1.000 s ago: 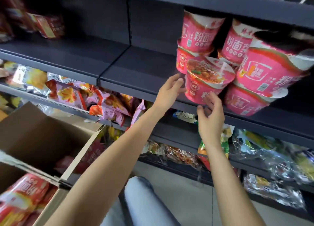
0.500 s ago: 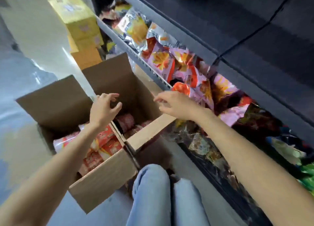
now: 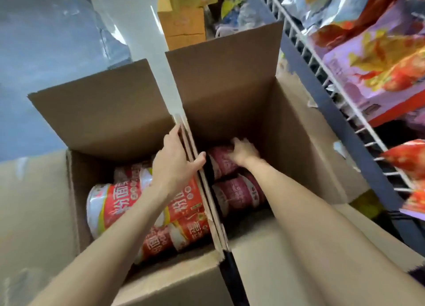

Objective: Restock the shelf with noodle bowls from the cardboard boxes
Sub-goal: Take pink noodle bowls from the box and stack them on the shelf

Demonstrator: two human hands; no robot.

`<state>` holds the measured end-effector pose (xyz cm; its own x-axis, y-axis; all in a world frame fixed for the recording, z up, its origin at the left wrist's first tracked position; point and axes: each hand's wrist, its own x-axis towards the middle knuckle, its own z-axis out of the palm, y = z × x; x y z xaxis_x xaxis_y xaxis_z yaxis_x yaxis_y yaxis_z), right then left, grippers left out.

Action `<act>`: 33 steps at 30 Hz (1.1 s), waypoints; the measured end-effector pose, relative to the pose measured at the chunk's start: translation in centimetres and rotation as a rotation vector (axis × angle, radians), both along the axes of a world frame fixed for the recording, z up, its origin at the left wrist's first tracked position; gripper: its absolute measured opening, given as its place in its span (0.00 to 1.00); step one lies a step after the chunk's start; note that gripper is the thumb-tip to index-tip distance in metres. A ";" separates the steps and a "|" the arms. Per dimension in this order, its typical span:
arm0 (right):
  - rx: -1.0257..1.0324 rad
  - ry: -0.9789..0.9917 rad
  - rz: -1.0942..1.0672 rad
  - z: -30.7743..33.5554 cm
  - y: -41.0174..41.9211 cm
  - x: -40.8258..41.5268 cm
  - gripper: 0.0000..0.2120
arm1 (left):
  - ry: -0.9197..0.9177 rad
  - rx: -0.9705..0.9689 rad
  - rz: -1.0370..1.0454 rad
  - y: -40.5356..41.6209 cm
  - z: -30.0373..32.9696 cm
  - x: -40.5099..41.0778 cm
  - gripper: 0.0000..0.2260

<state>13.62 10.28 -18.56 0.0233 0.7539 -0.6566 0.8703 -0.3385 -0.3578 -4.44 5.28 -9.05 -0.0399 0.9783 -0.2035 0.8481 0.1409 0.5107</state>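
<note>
Noodle bowl (image 3: 224,160) gripped by right hand (image 3: 245,150); left hand (image 3: 178,160) clasps the box walls (image 3: 195,149)

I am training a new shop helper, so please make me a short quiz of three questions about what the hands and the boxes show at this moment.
1. True or false: the right hand is inside the right cardboard box, on a pink noodle bowl.
2. What does the left hand touch? A) a snack bag B) the cardboard walls between the two boxes C) the wire shelf
3. What colour are the noodle bowls in the left cardboard box?

Key: 1. True. 2. B, it holds the cardboard walls. 3. Red, as on the red noodle bowls.
</note>
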 end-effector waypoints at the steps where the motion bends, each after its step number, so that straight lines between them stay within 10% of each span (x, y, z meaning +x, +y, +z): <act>1: -0.027 0.004 -0.036 -2.3 0.2 -0.5 0.34 | -0.010 0.025 0.005 0.0 -0.4 -0.1 0.39; 15: -0.122 -0.066 -0.052 -12.8 3.0 -3.7 0.51 | -0.098 0.035 -0.024 -0.1 -2.2 -0.9 0.38; 26: 0.390 0.211 -0.418 14.5 -8.6 3.0 0.40 | 0.071 -0.017 -0.045 -1.6 3.3 0.9 0.34; 33: 0.568 0.806 -1.046 29.8 -22.8 6.7 0.31 | -0.777 -0.208 -0.200 -10.2 15.5 5.1 0.19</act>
